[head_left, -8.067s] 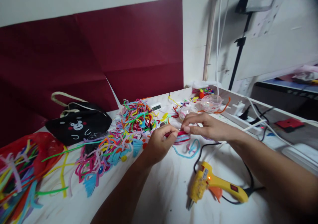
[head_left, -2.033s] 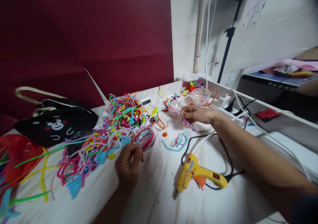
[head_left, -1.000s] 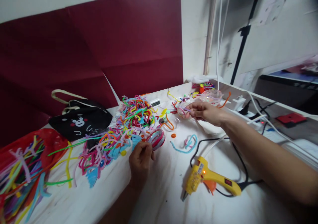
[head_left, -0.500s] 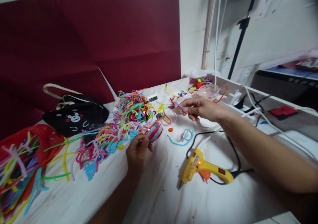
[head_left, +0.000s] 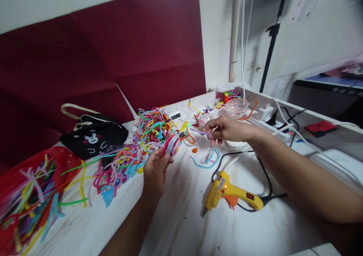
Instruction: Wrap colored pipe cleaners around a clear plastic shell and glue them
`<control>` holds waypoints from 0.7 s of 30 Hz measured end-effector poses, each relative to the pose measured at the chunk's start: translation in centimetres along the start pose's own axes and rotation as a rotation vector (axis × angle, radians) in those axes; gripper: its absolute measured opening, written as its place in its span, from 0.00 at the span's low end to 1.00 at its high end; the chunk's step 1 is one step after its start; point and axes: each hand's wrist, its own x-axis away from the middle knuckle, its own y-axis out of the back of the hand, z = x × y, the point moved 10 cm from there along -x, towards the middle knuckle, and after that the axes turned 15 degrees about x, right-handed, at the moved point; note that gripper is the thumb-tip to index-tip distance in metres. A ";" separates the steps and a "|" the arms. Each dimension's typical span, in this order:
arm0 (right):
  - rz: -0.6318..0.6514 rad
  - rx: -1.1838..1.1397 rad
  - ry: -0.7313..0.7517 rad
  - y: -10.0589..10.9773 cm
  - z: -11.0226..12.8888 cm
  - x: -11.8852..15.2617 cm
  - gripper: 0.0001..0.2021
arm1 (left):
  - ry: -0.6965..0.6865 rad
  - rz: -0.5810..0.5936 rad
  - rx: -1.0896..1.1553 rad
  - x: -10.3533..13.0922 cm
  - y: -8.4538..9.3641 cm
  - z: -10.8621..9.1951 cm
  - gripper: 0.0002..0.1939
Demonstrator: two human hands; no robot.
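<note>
Closed around a round ball wrapped in pink, red and pale blue pipe cleaners [head_left: 171, 145] is my left hand [head_left: 156, 169]. Further right, my right hand [head_left: 224, 130] pinches a short lilac pipe cleaner [head_left: 200, 131] between thumb and fingers. Below it on the table lie a curled light-blue pipe cleaner [head_left: 206, 166] and a small orange disc [head_left: 194, 150]. An orange bent pipe cleaner [head_left: 190, 137] rests between my hands. A large heap of cut, coloured pipe cleaners [head_left: 154, 129] sits behind my left hand.
A yellow hot glue gun [head_left: 227, 193] lies in front of my right forearm, its black cord trailing right. A red bag of pipe cleaners [head_left: 61, 159] and a black bag [head_left: 95, 135] stand left. A power strip [head_left: 273, 127], clear plastic bowl [head_left: 235, 107] and small digital display [head_left: 176, 116] are behind.
My left hand has turned the wrapped ball so its striped side shows and raised it a little. The lilac pipe cleaner now points out leftward from my right hand, and the view has shifted slightly.
</note>
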 end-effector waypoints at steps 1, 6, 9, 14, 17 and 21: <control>-0.001 -0.014 0.000 -0.1 0.1 0.0 0.12 | -0.014 0.001 -0.013 -0.1 -0.4 -0.4 0.26; -0.014 -0.130 -0.008 -0.5 0.8 0.1 0.14 | -0.052 0.072 -0.031 -0.5 -4.4 -1.6 0.27; -0.018 -0.154 0.000 -0.5 1.3 0.3 0.13 | -0.075 0.149 -0.011 -0.7 -7.1 -1.6 0.27; -0.025 -0.106 0.008 -0.3 1.4 0.4 0.12 | -0.088 0.176 0.059 -1.2 -9.3 -0.4 0.23; -0.059 -0.079 0.019 0.1 1.3 0.3 0.13 | -0.106 0.162 0.073 -1.5 -9.6 0.1 0.26; -0.109 -0.040 0.035 0.5 1.2 0.0 0.15 | -0.136 0.119 0.053 -2.1 -9.0 0.1 0.31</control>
